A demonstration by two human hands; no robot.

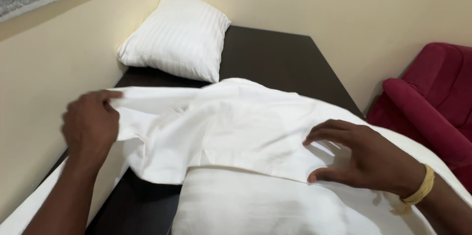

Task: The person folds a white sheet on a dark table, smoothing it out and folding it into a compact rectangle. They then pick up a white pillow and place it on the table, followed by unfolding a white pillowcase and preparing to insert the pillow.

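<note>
the dark counter (275, 60) runs from 6 o'clock up toward 12 o'clock between cream walls, with a red armchair (432, 102) at 3 o'clock. across its near half lies the white pillowcase (236, 127), the largest loose thing, rumpled and folded over itself, its open hem lying across a striped white pillow (255, 205) at 6 o'clock. as far as can be judged, the covering is only begun: the case lies draped over the pillow's top end, most of the pillow is bare below the hem, and the cloth is not yet pulled straight. a second pillow (177, 36), already cased and plump, rests at 11 o'clock against the wall. the left hand (91, 124) at 9 o'clock pinches the case's edge between thumb and fingers, lifting it taut. the right hand (368, 159) at 4 o'clock is spread, fingertips pressing the cloth down; a yellow band (422, 191) circles its wrist.
</note>
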